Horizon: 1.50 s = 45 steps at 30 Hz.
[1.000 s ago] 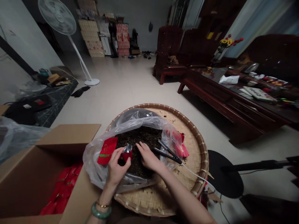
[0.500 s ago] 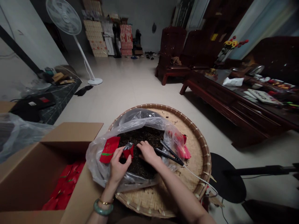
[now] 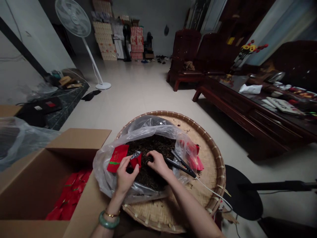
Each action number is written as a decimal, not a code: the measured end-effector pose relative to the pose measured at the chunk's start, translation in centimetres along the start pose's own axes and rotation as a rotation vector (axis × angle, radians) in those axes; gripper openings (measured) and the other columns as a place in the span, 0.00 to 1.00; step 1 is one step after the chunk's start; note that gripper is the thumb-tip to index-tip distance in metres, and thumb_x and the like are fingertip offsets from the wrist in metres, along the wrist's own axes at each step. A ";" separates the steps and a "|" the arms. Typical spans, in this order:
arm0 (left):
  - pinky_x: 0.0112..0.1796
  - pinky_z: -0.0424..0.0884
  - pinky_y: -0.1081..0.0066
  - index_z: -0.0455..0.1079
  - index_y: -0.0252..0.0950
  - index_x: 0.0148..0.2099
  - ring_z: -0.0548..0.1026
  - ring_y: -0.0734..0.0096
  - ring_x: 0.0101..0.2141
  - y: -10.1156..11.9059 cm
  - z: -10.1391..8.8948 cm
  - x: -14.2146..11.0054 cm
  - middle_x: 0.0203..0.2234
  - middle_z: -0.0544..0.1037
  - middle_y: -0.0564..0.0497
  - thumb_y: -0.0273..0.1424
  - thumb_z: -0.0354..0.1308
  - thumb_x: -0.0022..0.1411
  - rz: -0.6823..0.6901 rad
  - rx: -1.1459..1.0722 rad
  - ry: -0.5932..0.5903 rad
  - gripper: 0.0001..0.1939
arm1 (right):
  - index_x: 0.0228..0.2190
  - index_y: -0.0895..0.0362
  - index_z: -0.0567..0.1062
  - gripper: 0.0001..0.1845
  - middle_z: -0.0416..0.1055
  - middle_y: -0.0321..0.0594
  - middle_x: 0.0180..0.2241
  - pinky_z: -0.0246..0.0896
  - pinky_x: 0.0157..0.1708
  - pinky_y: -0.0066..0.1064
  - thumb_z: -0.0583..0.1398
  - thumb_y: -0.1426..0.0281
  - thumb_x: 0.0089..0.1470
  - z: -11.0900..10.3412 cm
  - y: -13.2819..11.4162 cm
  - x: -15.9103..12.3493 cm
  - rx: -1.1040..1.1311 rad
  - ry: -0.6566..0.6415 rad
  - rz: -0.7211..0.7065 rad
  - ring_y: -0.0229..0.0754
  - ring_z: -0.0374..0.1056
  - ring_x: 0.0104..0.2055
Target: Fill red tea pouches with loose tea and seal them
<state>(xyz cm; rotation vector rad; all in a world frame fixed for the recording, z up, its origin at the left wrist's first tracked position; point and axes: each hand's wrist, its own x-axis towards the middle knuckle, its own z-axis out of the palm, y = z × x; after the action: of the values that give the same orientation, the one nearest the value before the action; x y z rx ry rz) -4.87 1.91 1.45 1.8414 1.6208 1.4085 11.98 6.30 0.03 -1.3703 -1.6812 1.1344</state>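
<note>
My left hand (image 3: 126,173) is closed round a small red foil pouch (image 3: 135,162), its silvery mouth open at the top. Beside it my right hand (image 3: 158,163) is curled over dark loose tea leaves (image 3: 146,145), thumb and fingers closing on a clump of them. The tea lies in a large clear plastic bag (image 3: 104,165) spread open on a round woven bamboo tray (image 3: 205,138). A flat red packet (image 3: 117,158) rests on the tea left of the pouch. Right of my right hand lies a black hair straightener (image 3: 182,165), its jaws apart.
An open cardboard box (image 3: 81,138) with several red packets (image 3: 70,191) inside stands at the left. More red packets (image 3: 198,160) lie at the tray's right. A white cord (image 3: 213,190) crosses the tray's rim near a black round stand base (image 3: 244,195). A dark wooden table (image 3: 237,105) stands beyond.
My right hand has drawn slightly right, and its fingers have curled in more over the tea. The left hand keeps the pouch in nearly the same place. The view has shifted slightly.
</note>
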 end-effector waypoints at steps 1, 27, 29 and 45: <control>0.35 0.72 0.69 0.70 0.33 0.42 0.73 0.66 0.35 0.0 0.0 0.0 0.34 0.73 0.48 0.31 0.56 0.56 -0.006 -0.002 0.006 0.12 | 0.29 0.55 0.73 0.15 0.70 0.36 0.34 0.57 0.46 0.37 0.59 0.82 0.36 0.0 0.1 0.0 0.071 0.029 0.020 0.44 0.64 0.40; 0.38 0.73 0.68 0.69 0.33 0.44 0.73 0.66 0.37 0.3 0.5 -0.3 0.36 0.73 0.47 0.30 0.57 0.55 0.037 -0.022 -0.031 0.12 | 0.36 0.63 0.72 0.10 0.77 0.49 0.34 0.72 0.38 0.34 0.53 0.76 0.53 -0.6 -2.1 -2.3 1.726 0.101 0.662 0.43 0.74 0.40; 0.40 0.73 0.67 0.69 0.33 0.44 0.73 0.65 0.39 0.3 0.6 -0.5 0.37 0.74 0.46 0.29 0.57 0.55 0.070 -0.017 -0.043 0.13 | 0.38 0.61 0.72 0.12 0.77 0.48 0.35 0.71 0.39 0.37 0.53 0.75 0.52 -0.9 -2.1 -2.4 1.719 0.109 0.632 0.45 0.73 0.41; 0.43 0.72 0.61 0.66 0.38 0.52 0.72 0.62 0.41 2.0 2.5 -1.2 0.39 0.72 0.46 0.25 0.57 0.53 0.233 0.086 -0.178 0.22 | 0.32 0.55 0.74 0.14 0.76 0.42 0.35 0.63 0.49 0.46 0.53 0.60 0.55 -3.9 -7.1 -3.6 1.470 0.366 0.235 0.47 0.69 0.47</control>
<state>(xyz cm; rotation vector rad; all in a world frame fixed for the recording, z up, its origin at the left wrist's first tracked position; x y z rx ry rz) -1.55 1.18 1.22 2.1968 1.4375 1.2363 13.51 3.10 8.18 -0.6667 -0.1433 1.5694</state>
